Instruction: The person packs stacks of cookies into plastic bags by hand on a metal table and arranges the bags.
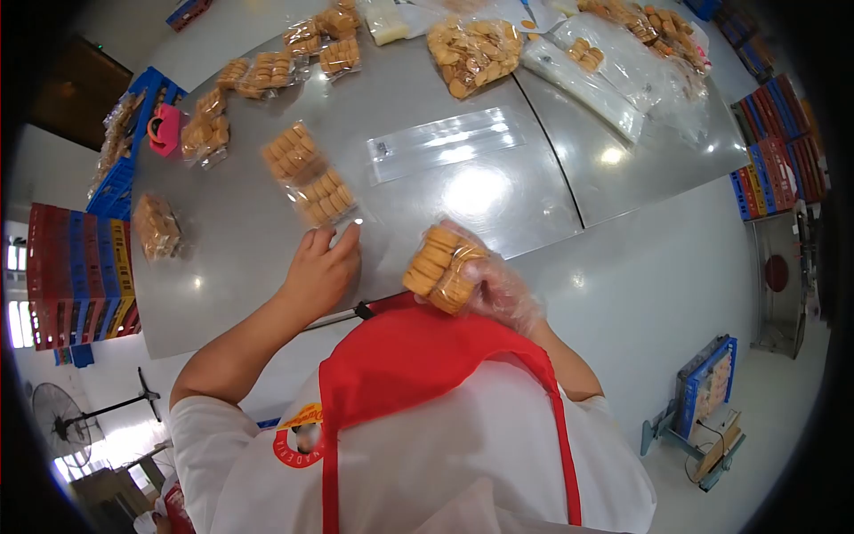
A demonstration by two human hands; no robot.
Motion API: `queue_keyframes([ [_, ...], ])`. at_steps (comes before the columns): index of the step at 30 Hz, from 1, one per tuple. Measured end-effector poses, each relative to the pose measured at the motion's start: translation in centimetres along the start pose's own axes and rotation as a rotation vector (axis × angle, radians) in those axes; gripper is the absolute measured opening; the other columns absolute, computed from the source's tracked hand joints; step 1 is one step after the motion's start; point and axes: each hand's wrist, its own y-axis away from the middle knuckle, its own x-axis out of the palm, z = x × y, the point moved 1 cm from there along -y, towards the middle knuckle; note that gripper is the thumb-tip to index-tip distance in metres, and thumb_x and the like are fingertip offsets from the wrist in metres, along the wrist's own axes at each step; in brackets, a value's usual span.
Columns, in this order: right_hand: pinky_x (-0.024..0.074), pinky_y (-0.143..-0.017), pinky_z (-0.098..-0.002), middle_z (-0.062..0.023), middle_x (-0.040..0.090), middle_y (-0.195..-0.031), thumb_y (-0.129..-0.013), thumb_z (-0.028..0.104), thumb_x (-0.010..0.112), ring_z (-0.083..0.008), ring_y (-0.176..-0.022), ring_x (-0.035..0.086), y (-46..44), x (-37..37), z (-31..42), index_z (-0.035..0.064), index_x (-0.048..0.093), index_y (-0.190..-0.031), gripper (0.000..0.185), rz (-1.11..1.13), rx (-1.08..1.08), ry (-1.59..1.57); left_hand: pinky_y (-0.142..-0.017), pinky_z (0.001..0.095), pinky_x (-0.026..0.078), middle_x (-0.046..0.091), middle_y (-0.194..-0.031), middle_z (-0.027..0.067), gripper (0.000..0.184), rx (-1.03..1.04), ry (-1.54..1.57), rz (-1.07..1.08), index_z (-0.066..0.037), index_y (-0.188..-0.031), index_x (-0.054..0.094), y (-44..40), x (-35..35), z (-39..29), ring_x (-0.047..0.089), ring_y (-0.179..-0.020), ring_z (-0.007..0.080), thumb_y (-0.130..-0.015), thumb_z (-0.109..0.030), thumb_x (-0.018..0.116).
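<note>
A clear bag of round cookies in stacked rows [440,267] is held close to the red apron by my right hand [505,292], which wears a thin clear plastic glove. My left hand [327,267] is bare and lies at the lower end of a packed cookie bag [307,173] on the steel table [240,311]. Its thumb and index finger are at that bag's edge; whether they pinch the plastic is too small to tell. Flat on the table beyond my hands is an empty clear bag [445,145].
Packed cookie bags [267,71] line the far left, near a pink tape dispenser [164,130] and a blue crate [116,187]. A large bag of loose cookies [471,55] and plastic sleeves [583,89] lie at the back. Stacked crates [80,276] stand left of the table.
</note>
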Motion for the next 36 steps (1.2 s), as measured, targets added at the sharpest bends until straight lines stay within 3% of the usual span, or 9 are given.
queue_keyframes([
  [6, 0.0524, -0.102, -0.0476, -0.0171, 0.053, -0.130, -0.087, 0.016, 0.068, -0.0347, -0.119, 0.059, -2.2, 0.3, -1.1, 0.0016, 0.035, -0.148, 0.071, -0.011, 0.328, 0.349, -0.068, 0.0326, 0.055, 0.052, -0.126, 0.0143, 0.047, -0.054, -0.125, 0.291, 0.001, -0.123, 0.060, -1.8, -1.3, 0.8, 0.062, -0.090, 0.0247, -0.077, -0.007, 0.062],
  [9, 0.0541, -0.099, -0.0452, -0.0219, 0.057, -0.127, -0.089, 0.025, 0.069, -0.0325, -0.116, 0.061, -3.0, 1.4, -2.3, -0.0028, 0.038, -0.143, 0.068, -0.014, 0.356, 0.329, -0.062, 0.0297, 0.056, 0.049, -0.135, 0.0192, 0.049, -0.015, -0.124, 0.299, 0.004, -0.125, 0.058, -2.8, -1.7, 1.0, 0.066, -0.079, 0.0222, -0.077, -0.007, 0.063],
  [12, 0.0527, -0.102, -0.0459, -0.0207, 0.056, -0.127, -0.092, 0.021, 0.063, -0.0304, -0.116, 0.062, -5.1, 0.9, -3.2, -0.0026, 0.037, -0.142, 0.061, 0.085, 0.406, 0.177, -0.064, 0.0304, 0.057, 0.041, -0.147, 0.0234, 0.053, 0.030, -0.076, 0.358, 0.006, -0.129, 0.055, -4.1, -2.6, 0.9, 0.068, -0.075, 0.0227, -0.078, -0.007, 0.064],
  [21, 0.0507, -0.106, -0.0468, -0.0164, 0.055, -0.133, -0.096, 0.009, 0.050, -0.0290, -0.120, 0.061, -6.6, -0.3, -3.4, 0.0008, 0.038, -0.140, 0.046, -0.131, -0.039, -0.083, -0.069, 0.0384, 0.059, 0.028, -0.156, 0.0302, 0.062, -0.005, 0.234, 0.421, 0.014, -0.136, 0.046, -8.5, -5.0, -1.7, 0.071, -0.077, 0.0341, -0.079, -0.004, 0.063],
  [25, 0.0507, -0.106, -0.0430, -0.0136, 0.056, -0.131, -0.099, 0.011, 0.049, -0.0258, -0.121, 0.059, -6.2, -0.2, -3.4, 0.0034, 0.041, -0.139, 0.042, -0.181, -0.047, -0.224, -0.069, 0.0416, 0.059, 0.030, -0.154, 0.0322, 0.055, -0.042, 0.379, 0.257, 0.015, -0.132, 0.049, -9.2, -4.5, -3.3, 0.071, -0.078, 0.0385, -0.081, -0.004, 0.059],
  [29, 0.0497, -0.106, -0.0381, -0.0116, 0.056, -0.131, -0.103, 0.017, 0.047, -0.0229, -0.121, 0.058, -5.3, 0.3, -3.2, 0.0038, 0.043, -0.139, 0.039, -0.168, -0.112, -0.101, -0.070, 0.0420, 0.059, 0.034, -0.151, 0.0328, 0.045, -0.080, 0.430, 0.358, 0.015, -0.125, 0.053, -9.9, -4.9, -5.3, 0.070, -0.078, 0.0390, -0.084, -0.004, 0.054],
  [33, 0.0478, -0.107, -0.0363, -0.0120, 0.055, -0.134, -0.107, 0.022, 0.046, -0.0216, -0.122, 0.057, -5.6, -0.5, -3.2, 0.0030, 0.039, -0.144, 0.043, 0.053, -0.033, -0.342, -0.072, 0.0418, 0.059, 0.035, -0.150, 0.0325, 0.045, -0.092, 0.460, 0.286, 0.017, -0.123, 0.052, -9.9, -4.3, -6.5, 0.070, -0.077, 0.0389, -0.084, -0.004, 0.053],
  [35, 0.0481, -0.105, -0.0357, -0.0120, 0.054, -0.135, -0.108, 0.024, 0.044, -0.0209, -0.121, 0.056, -4.5, -0.3, -3.2, 0.0045, 0.037, -0.147, 0.044, -0.096, -0.322, 0.754, -0.073, 0.0412, 0.059, 0.036, -0.150, 0.0320, 0.048, -0.063, 0.432, 0.259, 0.018, -0.125, 0.051, -10.0, -4.3, -6.9, 0.070, -0.078, 0.0385, -0.083, -0.005, 0.054],
  [36, 0.0480, -0.105, -0.0355, -0.0119, 0.054, -0.135, -0.108, 0.024, 0.045, -0.0210, -0.121, 0.056, -4.0, 0.5, -3.0, 0.0055, 0.036, -0.148, 0.045, -0.154, -0.356, 0.943, -0.073, 0.0407, 0.059, 0.036, -0.150, 0.0316, 0.049, -0.053, 0.423, 0.262, 0.019, -0.126, 0.050, -10.0, -4.3, -7.1, 0.070, -0.078, 0.0381, -0.083, -0.005, 0.054],
])
